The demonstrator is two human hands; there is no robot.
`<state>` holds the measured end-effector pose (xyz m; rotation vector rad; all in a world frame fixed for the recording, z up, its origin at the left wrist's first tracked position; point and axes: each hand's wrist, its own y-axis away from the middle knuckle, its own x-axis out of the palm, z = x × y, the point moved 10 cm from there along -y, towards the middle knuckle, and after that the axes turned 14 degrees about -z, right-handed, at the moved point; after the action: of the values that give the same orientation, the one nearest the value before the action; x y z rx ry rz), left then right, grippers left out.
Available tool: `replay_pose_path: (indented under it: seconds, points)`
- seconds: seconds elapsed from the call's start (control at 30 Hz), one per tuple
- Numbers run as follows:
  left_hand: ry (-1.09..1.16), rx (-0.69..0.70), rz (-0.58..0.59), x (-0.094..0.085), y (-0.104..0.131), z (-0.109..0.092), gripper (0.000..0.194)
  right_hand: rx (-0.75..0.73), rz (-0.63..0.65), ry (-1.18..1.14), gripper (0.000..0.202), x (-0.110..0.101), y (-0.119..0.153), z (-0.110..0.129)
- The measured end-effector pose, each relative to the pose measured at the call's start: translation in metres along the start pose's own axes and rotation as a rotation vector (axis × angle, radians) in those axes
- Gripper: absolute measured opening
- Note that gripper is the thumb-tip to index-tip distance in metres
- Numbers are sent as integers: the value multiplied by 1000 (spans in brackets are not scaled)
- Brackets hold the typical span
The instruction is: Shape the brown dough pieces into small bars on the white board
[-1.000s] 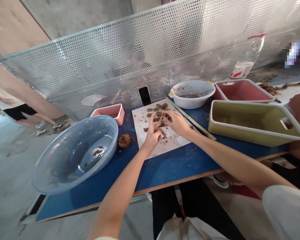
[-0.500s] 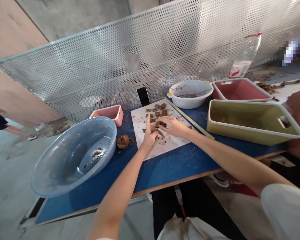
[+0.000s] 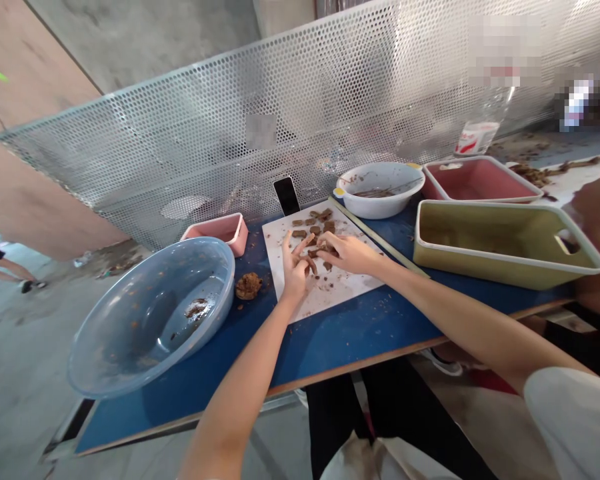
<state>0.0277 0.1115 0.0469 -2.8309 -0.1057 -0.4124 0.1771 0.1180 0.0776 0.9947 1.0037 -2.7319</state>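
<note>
On a white board (image 3: 310, 308) lie several brown, clay-like pieces (image 3: 299, 234), some short and blocky, with dark crumbs scattered among them. My left hand (image 3: 294, 275) is over the middle of the board, its thumb and a finger closed round a curved brown piece (image 3: 311, 265) while other fingers stretch upward. Close beside it, to the right, my right hand (image 3: 350, 253) has its fingers bent down and pinched on a brown piece that they partly hide. The fingertips of both hands almost meet.
Left of the board are a brown lump (image 3: 249, 286), a large blue basin (image 3: 153, 320) and a small pink bin (image 3: 240, 233). A phone (image 3: 286, 195) leans behind. At right stand a strip (image 3: 380, 237), a white basin (image 3: 380, 208), a red bin (image 3: 485, 177) and a green bin (image 3: 500, 260).
My left hand has shifted slightly left and down, its fingers spread wider from the right hand. The right hand's fingers have curled more over the pieces. The view has tilted a little.
</note>
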Motion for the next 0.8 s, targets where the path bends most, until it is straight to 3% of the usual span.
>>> replay_pose_path:
  seconds: [0.13,0.17,0.2,0.33,0.4,0.5,0.63,0.8]
  points:
    - [-10,-17,6,0,1,-3,111,118,-187,-83,35,-18,-8,-13]
    - [-16,-30,37,3,2,-3,112,130,-181,-133,37,-19,-10,-14]
    - [-24,-44,77,7,4,-1,113,143,-118,-195,42,-14,-10,-15]
    - [-52,-79,209,21,11,2,119,193,364,-456,57,19,4,-6]
    - [-63,-80,224,22,12,2,118,217,489,-583,58,23,11,-1]
    - [-85,-100,246,24,14,0,114,260,580,-695,59,25,17,1]
    - [-134,-117,254,25,18,-6,109,284,625,-665,60,27,21,-3]
    - [-208,-126,274,28,23,-8,86,273,666,-620,63,26,24,-3]
